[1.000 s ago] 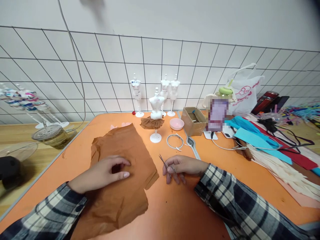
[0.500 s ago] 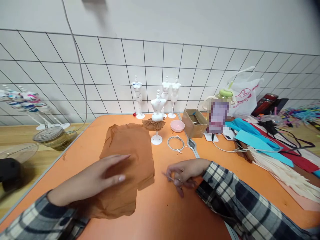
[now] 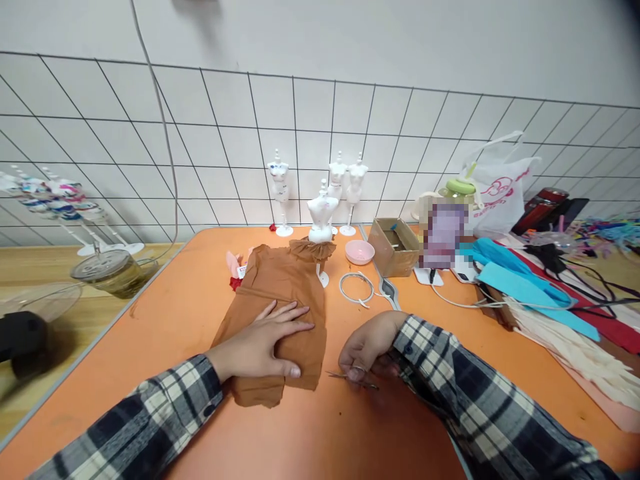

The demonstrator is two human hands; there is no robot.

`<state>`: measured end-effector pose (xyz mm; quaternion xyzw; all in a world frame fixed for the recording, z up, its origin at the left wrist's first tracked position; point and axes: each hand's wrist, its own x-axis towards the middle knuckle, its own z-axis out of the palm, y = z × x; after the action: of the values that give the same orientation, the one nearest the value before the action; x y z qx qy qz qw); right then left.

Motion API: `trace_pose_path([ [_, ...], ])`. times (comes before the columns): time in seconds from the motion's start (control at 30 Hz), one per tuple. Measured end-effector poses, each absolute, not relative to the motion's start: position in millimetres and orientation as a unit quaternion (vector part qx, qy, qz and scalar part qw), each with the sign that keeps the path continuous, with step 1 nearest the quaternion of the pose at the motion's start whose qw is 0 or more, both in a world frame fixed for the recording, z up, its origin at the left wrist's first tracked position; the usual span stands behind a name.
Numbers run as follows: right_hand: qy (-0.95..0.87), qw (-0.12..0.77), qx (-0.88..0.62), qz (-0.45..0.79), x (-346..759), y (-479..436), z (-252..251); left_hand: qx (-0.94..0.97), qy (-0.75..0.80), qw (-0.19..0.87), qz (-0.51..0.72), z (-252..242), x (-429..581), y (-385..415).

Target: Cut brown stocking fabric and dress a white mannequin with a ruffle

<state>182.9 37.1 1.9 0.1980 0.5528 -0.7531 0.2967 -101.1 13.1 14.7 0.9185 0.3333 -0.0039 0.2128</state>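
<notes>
Head view: left hand [image 3: 260, 343] flat on brown fabric [image 3: 280, 293]; right hand [image 3: 367, 347] apparently gripping scissors [image 3: 350, 379].

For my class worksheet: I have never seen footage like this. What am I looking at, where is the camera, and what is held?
There is no machine here: a person works with two bare hands, and the picture comes from a camera worn on their head, looking forward and down. The left hand lies flat and open on a thin brown sheet, on an orange table. The right hand grips small scissors beside the sheet. Behind stand little white dress forms, a pink bowl and a cardboard box.
</notes>
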Motion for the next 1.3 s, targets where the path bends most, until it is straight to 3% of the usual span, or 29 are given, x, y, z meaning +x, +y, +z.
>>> trace_pose_path([
  [0.33,0.55,0.258,0.205,-0.767,175,30,13,0.917,0.352,0.184,-0.043,17,-95,3],
  [0.83,0.564,0.273,0.216,-0.749,172,35,20,0.895,0.41,0.173,0.023,12,-82,-10],
  [1.3,0.578,0.286,0.198,-0.738,167,29,17,0.9,0.399,0.173,-0.012,12,-82,-11],
])
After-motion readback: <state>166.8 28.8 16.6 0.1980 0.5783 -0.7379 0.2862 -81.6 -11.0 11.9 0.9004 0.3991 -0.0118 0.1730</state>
